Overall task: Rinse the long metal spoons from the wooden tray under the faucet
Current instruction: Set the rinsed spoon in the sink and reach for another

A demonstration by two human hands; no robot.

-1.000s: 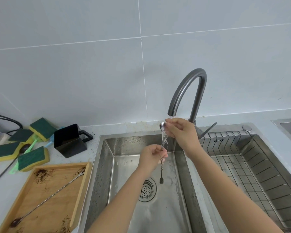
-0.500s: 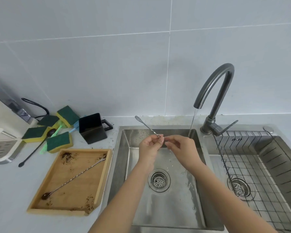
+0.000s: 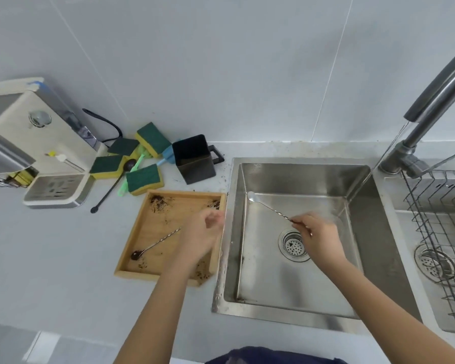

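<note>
No readable text — no labels, brands or numbers

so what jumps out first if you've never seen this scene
The right hand holds a long twisted spoon over the steel sink, water running from the faucet. The blurred left hand reaches over the crumb-strewn wooden tray, where a dirty spoon lies.

Single head view looks steeply down, close over sink [image 3: 294, 177] and counter [image 3: 50, 253].
</note>
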